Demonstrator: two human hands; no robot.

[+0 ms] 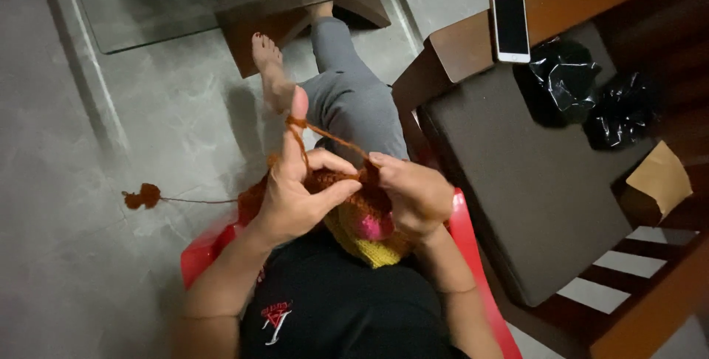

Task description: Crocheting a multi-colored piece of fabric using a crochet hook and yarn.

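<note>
A: Currently, both hands grip work in the lap: left hand (299,196) tensions rust yarn (325,136), right hand (410,193) pinches the crocheted piece (363,227).

B: Progress? Yellow, pink bands done; rust band partial. Yarn ball (142,196) lies farther left on floor.

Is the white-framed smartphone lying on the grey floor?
No, the white-framed smartphone lies face up on the brown wooden armrest of the seat beside the person.

Grey marbled floor (74,255), glass table (148,4), wooden cushioned chair (532,182), dim light
</note>
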